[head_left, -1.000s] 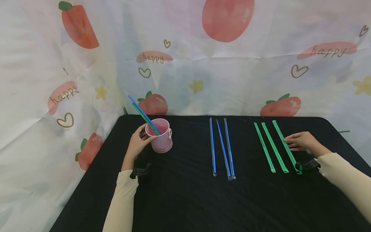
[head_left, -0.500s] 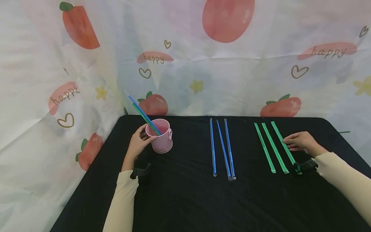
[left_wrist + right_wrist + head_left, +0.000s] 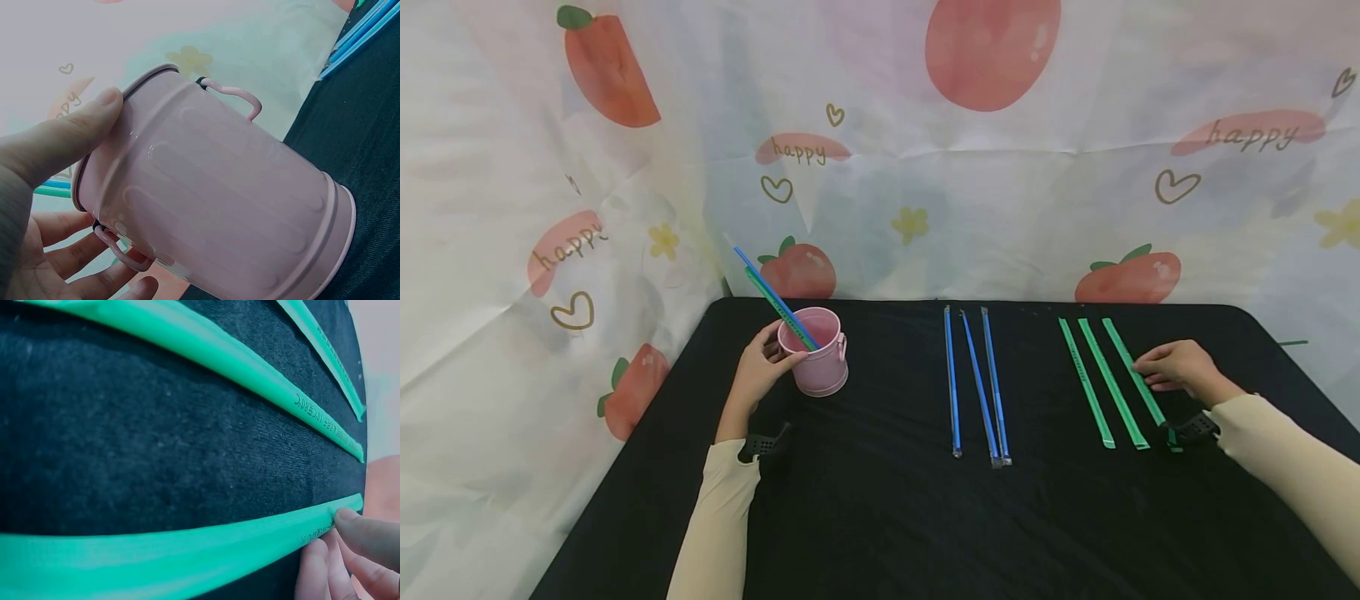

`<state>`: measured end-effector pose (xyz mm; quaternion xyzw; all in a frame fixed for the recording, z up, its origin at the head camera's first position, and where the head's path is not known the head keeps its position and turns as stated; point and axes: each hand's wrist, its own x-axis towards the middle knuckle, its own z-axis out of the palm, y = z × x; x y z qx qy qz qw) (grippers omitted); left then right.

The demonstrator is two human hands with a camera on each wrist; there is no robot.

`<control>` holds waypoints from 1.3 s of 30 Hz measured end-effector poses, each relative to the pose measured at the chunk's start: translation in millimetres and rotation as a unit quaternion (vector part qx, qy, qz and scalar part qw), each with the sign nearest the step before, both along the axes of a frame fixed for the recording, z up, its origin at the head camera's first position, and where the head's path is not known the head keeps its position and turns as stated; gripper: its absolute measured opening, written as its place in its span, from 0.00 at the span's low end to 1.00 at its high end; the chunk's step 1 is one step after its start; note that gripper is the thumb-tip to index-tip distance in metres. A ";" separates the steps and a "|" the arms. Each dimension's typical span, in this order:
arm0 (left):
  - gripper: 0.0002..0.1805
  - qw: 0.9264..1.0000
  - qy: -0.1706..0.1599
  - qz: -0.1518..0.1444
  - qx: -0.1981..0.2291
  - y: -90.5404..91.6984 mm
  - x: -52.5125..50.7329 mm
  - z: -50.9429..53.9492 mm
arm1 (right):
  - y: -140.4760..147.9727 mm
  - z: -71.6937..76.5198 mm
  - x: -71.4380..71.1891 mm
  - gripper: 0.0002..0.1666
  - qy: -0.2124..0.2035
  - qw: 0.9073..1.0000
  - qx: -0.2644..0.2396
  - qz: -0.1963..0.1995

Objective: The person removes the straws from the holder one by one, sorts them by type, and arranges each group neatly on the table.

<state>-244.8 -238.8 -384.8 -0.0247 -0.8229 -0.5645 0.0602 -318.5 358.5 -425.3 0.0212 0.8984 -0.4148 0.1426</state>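
My left hand [image 3: 758, 367] grips a small pink bucket [image 3: 820, 371] by its rim, thumb on the near side and fingers round the far side. The bucket has small side handles [image 3: 234, 94]. A blue straw [image 3: 767, 285] and a green straw [image 3: 765, 292] lean leftward inside it. At the right, my right hand [image 3: 1180, 368] pinches the rightmost green wrapped straw [image 3: 1123, 354] between thumb and fingers. In the right wrist view the thumb [image 3: 359, 528] lies on that straw's edge, and printed lettering shows beside it. The straw's near end is partly hidden by the wrist strap.
Two more green straws [image 3: 1086, 382] lie left of the held one. Three blue straws [image 3: 951, 383] in clear wrappers lie mid-table, two of them close together at their near ends. A black cloth [image 3: 880, 517] covers the table. A printed curtain [image 3: 865, 75] stands behind and at the left.
The rightmost green straw has shifted slightly toward me and to the left, along with my right hand. My left hand and the bucket have stayed in place.
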 end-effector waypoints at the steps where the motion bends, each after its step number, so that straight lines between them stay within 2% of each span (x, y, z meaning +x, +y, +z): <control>1: 0.37 1.000 0.000 0.000 0.001 0.1 0.1 0.0 | 0.1 0.2 0.3 0.17 0.001 1.000 0.002 0.001; 8: 0.37 1.000 -0.005 0.002 -0.003 0.1 0.6 0.0 | 5.7 3.6 -0.1 0.21 -0.020 1.000 -0.003 0.021; 16: 0.37 1.000 -0.004 0.002 -0.004 0.0 0.7 -0.5 | 16.7 3.5 -1.5 0.29 -0.050 0.997 -0.047 0.040; 18: 0.37 1.000 -0.002 0.001 -0.003 0.2 0.4 -0.5 | 19.4 3.5 -0.4 0.26 -0.053 0.995 -0.072 0.044; 20: 0.37 1.000 0.000 0.000 -0.002 0.5 0.2 -0.3 | 21.4 4.0 1.4 0.18 -0.050 0.992 -0.100 0.051; 23: 0.38 1.000 0.001 0.000 0.000 0.5 -0.3 0.2 | 22.9 4.9 4.5 0.11 -0.025 0.989 -0.136 0.060; 27: 0.37 1.000 0.002 0.000 0.001 0.2 -0.9 0.4 | 22.9 8.0 7.5 0.16 0.025 0.981 -0.176 0.075; 33: 0.37 1.000 0.001 -0.001 0.004 0.4 -0.9 -0.1 | 14.3 19.8 9.9 0.18 0.087 0.969 -0.217 0.086; 39: 0.37 1.000 0.003 -0.001 0.002 0.9 -0.8 -0.6 | -5.8 37.0 10.6 0.20 0.148 0.947 -0.263 0.106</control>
